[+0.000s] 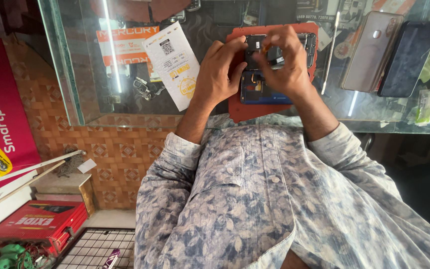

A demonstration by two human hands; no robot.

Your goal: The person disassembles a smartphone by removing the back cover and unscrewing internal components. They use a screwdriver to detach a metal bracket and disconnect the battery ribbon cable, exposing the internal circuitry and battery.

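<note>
both forearms reach forward, left hand (220, 72) steadying opened phone (274, 65), right hand (284, 62) seemingly pinching a small part.

Head view, steeply down, close overhead

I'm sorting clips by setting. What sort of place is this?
Probably a phone repair counter: both hands work on an opened phone lying on a red mat, on a glass counter, with a detached back cover and another phone beside it.

Bright daylight, sharp focus; white tube-light streaks glare off the glass counter (90, 99), and the right corner falls dark.
</note>
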